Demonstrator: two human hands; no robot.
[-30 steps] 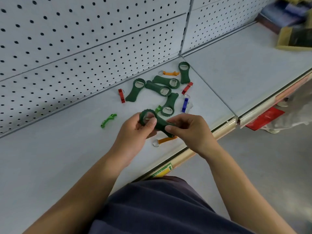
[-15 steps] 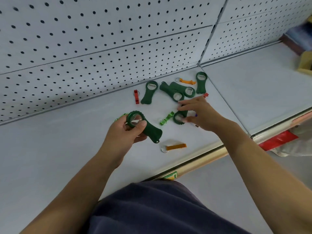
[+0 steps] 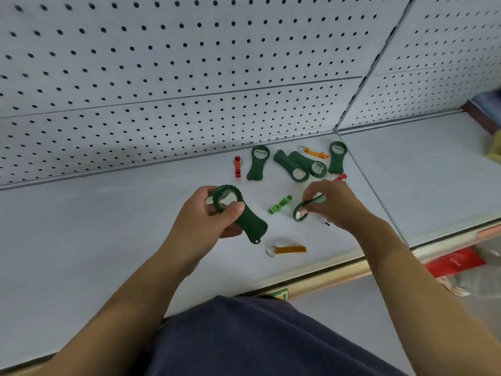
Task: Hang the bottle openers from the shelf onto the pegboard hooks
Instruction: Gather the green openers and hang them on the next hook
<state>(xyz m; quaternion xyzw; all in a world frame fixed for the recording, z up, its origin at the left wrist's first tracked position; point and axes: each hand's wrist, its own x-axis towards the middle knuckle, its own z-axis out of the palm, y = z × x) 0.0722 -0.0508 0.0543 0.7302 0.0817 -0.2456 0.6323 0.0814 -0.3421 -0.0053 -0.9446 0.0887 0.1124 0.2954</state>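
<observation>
Green in both hands: gripping one bottle opener (image 3: pixel 245 222) by its ring head in left hand (image 3: pixel 203 223) above the shelf (image 3: pixel 108 240), pinching second opener (image 3: pixel 301 212) on edge with right hand (image 3: pixel 334 203), close to it. Could slip from such thin pinch and scatter the loose ones

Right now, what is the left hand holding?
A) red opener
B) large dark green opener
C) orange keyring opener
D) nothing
B: the left hand grips the large dark green opener by its round head, thumb over the rim. The orange keyring opener lies on the shelf, and the right hand pinches a second green opener.
</observation>
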